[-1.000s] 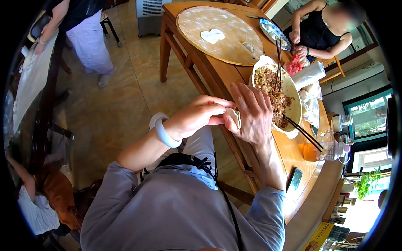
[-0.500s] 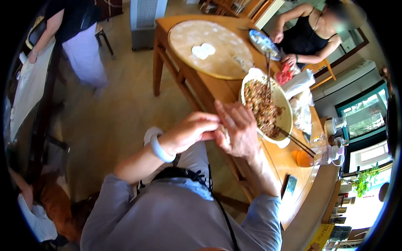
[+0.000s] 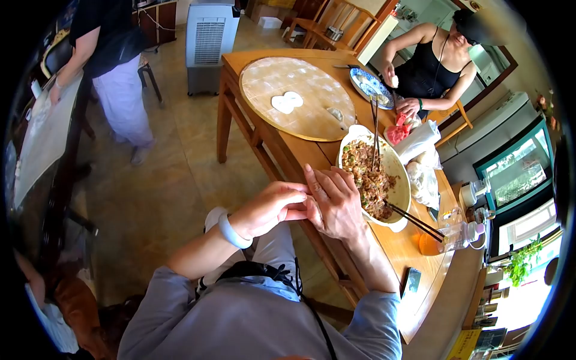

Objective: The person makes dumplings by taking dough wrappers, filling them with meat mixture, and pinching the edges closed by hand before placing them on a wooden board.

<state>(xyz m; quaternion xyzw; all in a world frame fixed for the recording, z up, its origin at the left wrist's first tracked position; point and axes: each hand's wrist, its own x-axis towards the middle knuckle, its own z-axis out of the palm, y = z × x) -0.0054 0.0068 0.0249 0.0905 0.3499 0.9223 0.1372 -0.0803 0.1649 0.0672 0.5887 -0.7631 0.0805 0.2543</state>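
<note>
My left hand, with a pale band at the wrist, meets my right hand in front of my body, beside the table edge. Both are closed, fingertips together, around a small pale dumpling almost wholly hidden by the fingers. White flour marks the right fingers. Just beyond them sits a cream bowl of minced filling, with one pair of chopsticks standing in it and another pair leaning over its rim. On the round floured board lie white dough wrappers and one dumpling.
Across the wooden table, a seated person works beside a blue-and-white plate. Plastic bags, a bottle of amber liquid and a phone share the table. Another person stands at a long table at left.
My view has tilted up, so the table and bowl appear lower. My hands stay pressed together, fingers slightly shifted. The person opposite has raised one hand, holding something small and pale.
</note>
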